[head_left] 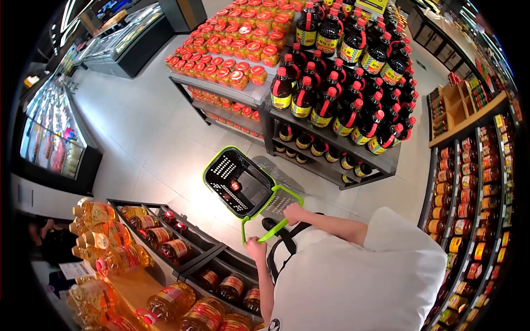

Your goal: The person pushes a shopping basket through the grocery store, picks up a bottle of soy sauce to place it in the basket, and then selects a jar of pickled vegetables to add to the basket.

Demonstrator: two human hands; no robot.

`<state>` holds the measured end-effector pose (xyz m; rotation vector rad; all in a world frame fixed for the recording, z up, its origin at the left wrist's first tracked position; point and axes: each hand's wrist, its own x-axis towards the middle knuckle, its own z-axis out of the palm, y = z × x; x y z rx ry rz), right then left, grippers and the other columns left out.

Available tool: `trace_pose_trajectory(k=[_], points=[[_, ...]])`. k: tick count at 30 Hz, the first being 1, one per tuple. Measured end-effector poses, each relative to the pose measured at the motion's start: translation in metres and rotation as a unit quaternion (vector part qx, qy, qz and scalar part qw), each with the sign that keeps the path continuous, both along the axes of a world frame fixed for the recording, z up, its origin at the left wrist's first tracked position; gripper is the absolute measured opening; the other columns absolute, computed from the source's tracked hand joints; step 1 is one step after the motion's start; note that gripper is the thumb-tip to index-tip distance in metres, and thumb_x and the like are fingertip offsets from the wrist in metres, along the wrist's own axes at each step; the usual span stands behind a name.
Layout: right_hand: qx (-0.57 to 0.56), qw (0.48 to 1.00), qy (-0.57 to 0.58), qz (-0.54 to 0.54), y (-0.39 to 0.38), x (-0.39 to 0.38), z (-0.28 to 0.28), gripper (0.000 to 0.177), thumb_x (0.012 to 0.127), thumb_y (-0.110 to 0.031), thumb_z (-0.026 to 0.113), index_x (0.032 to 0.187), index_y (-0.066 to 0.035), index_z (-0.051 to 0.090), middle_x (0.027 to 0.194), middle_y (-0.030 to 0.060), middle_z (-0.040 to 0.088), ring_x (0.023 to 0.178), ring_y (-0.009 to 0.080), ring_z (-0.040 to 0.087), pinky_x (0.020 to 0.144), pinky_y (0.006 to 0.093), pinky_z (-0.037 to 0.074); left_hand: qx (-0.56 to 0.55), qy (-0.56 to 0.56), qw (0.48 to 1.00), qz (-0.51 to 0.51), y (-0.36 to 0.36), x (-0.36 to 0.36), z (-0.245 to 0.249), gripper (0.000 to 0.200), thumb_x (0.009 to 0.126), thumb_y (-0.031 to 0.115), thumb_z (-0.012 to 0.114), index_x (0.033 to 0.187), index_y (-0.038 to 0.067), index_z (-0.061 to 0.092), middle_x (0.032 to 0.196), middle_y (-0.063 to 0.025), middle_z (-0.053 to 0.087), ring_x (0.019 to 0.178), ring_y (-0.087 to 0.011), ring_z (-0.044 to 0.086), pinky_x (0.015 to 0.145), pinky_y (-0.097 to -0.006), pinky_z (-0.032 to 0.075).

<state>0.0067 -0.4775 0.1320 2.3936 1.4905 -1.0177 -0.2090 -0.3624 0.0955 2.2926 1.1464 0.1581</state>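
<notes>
My left hand (255, 248) is closed around one end of the bright green handle (273, 231) of a shopping basket. My right hand (294, 213) grips the other end of that handle, closer to the display stand. The black shopping basket (259, 208) has a green rim and slotted walls and sits in front of me, low over the pale floor. Inside lies one small item with red on it (236, 186), too small to name. My shoe shows partly beneath the handle.
Ahead stands a grey display stand (243, 91) with red-lidded jars (239, 80) and dark bottles with red caps (302, 98). Oil bottles (124, 258) fill a rack at lower left. Shelves of jars (459, 209) line the right. Refrigerated cases (61, 138) stand at left.
</notes>
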Motion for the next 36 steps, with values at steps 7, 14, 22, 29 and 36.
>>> trace_pose_trajectory(k=[7,14,22,29,36], points=[[0.04,0.995,-0.018,-0.095,0.049,0.008,0.003,0.019,0.057,-0.021,0.064,0.067,-0.005,0.066,0.072,0.0168,0.064,0.072,0.0322,0.064,0.064,0.0407,0.051,0.008,0.007,0.998,-0.061,0.069,0.021,-0.011,0.019,0.056,0.007,0.062,0.074,0.003,0.067,0.084,-0.0126,0.062,0.085,-0.034,0.052,0.08,-0.0394,0.044],[0.084,0.986,-0.046,-0.134,0.097,0.048,-0.003,0.015,0.056,-0.018,0.063,0.066,-0.006,0.065,0.07,0.0164,0.063,0.07,0.0335,0.062,0.064,0.0417,0.05,-0.049,0.066,0.996,-0.035,0.118,0.066,0.0,0.023,0.057,0.009,0.059,0.077,0.0,0.067,0.086,-0.0163,0.062,0.087,-0.0362,0.053,0.082,-0.0409,0.044],[0.141,0.979,-0.048,-0.139,0.171,0.103,-0.002,0.012,0.054,-0.015,0.065,0.065,-0.009,0.066,0.064,0.0121,0.062,0.067,0.0285,0.063,0.064,0.0386,0.049,-0.038,0.088,0.995,-0.025,0.192,0.129,0.029,0.02,0.06,0.01,0.057,0.072,-0.004,0.064,0.069,-0.0242,0.06,0.069,-0.0422,0.058,0.07,-0.046,0.048],[0.191,0.972,-0.013,-0.137,0.227,0.147,-0.002,0.01,0.055,-0.012,0.063,0.063,-0.007,0.065,0.063,0.0134,0.062,0.065,0.0287,0.063,0.063,0.0388,0.048,-0.072,0.253,0.963,-0.062,0.257,0.185,0.058,0.027,0.065,0.016,0.056,0.075,-0.008,0.062,0.077,-0.029,0.061,0.076,-0.0429,0.06,0.071,-0.0462,0.049],[0.174,0.972,0.007,-0.158,0.25,0.2,-0.004,0.011,0.053,-0.008,0.064,0.064,-0.006,0.065,0.065,0.0141,0.063,0.066,0.0288,0.064,0.061,0.0389,0.05,-0.064,0.282,0.953,-0.088,0.29,0.241,0.058,0.027,0.064,0.018,0.061,0.075,-0.007,0.063,0.079,-0.0268,0.062,0.077,-0.0405,0.062,0.07,-0.0435,0.05]])
